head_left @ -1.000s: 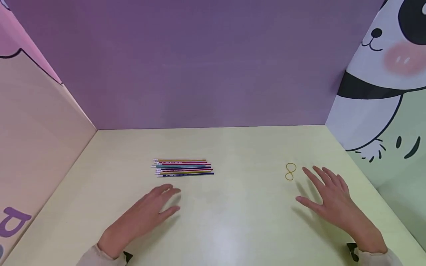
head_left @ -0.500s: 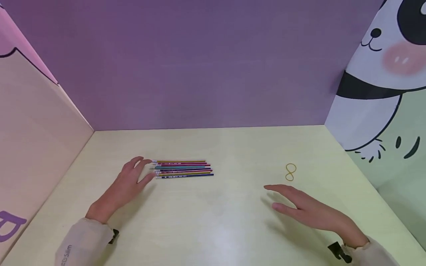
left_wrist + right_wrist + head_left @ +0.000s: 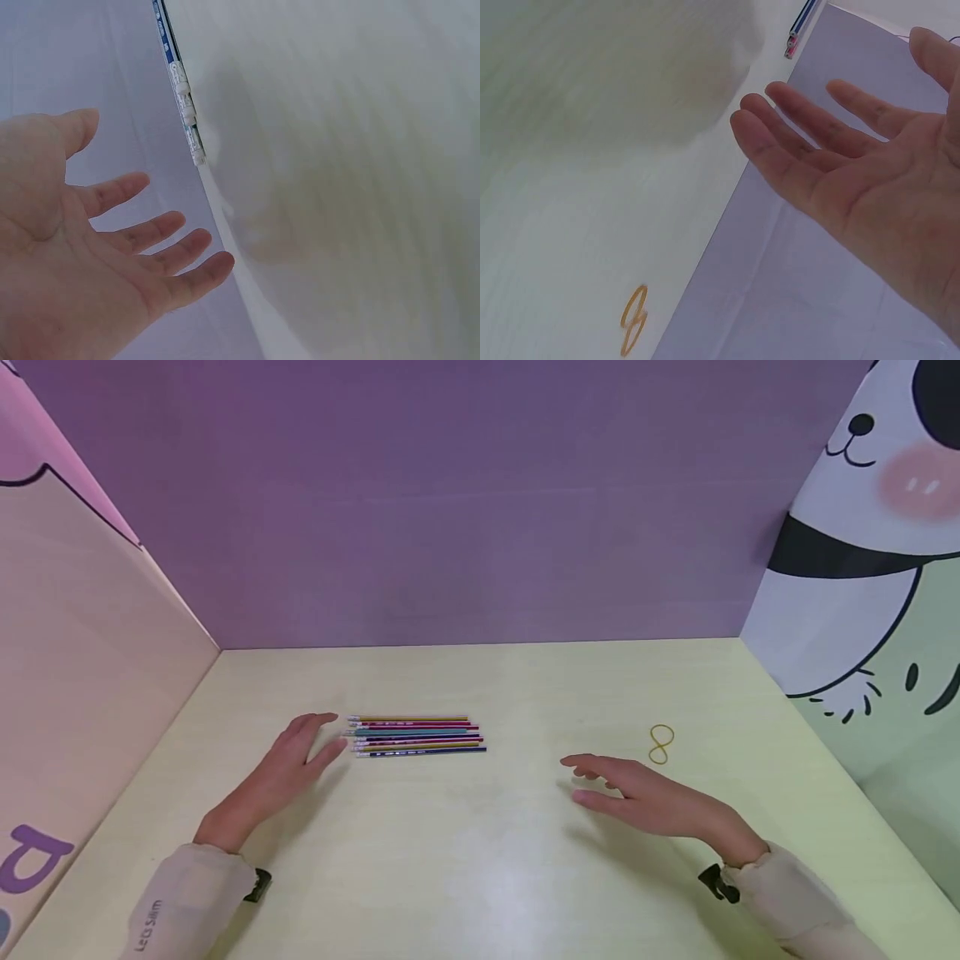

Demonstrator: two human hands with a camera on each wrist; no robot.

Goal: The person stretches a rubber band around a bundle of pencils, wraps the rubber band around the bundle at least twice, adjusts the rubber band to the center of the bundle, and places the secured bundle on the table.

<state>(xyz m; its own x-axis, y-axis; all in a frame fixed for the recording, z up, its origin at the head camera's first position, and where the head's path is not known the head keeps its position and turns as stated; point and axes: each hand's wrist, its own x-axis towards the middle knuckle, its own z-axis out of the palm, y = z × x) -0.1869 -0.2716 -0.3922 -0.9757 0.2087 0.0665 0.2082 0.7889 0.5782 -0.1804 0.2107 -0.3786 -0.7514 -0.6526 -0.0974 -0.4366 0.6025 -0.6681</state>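
Several pencils [image 3: 416, 737] lie side by side in a flat row on the table, in yellow, red, teal and dark blue. Their white eraser ends [image 3: 187, 112] point left, toward my left hand [image 3: 281, 772], whose thumb and fingers are spread just beside those ends. Nothing is in that hand. My right hand [image 3: 637, 793] hovers over the table with fingers extended, between the pencils and a rubber band, and holds nothing. The yellow rubber band [image 3: 661, 744], twisted into a figure eight, lies beyond the right wrist; the right wrist view also shows it.
The pale wooden table [image 3: 480, 860] meets a purple back wall [image 3: 480, 510]. A pink panel [image 3: 90, 627] stands on the left, and a panel with a panda drawing [image 3: 870, 543] on the right.
My left hand has moved forward and left to the pencils' eraser ends. My right hand has swung left from beside the rubber band. Pencils and band lie as before.
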